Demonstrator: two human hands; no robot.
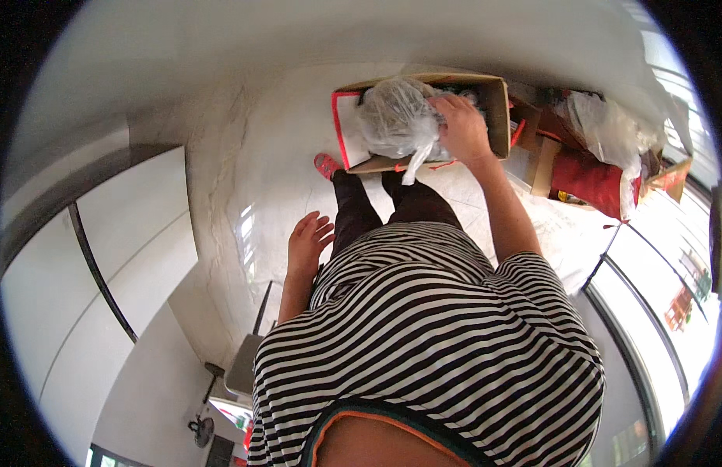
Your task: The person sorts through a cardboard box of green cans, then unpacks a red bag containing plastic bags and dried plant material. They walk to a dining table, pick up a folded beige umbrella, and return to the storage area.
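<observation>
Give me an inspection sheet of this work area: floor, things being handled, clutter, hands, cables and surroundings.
Surface: pale, glossy floor with bright reflections.
Things at hand: open cardboard box in front of the legs; a translucent plastic bag with a bulky load, its contents unclear.
Clutter: at right, a red item and pale plastic bags among other containers.
Hands: right hand touches the bag's right side, grip unclear; left hand held away, fingers loosely spread, holding nothing.
Cables: nothing seen.
Surroundings: large white panels at left, a small dark fan at lower left, bright glazing at right.
</observation>
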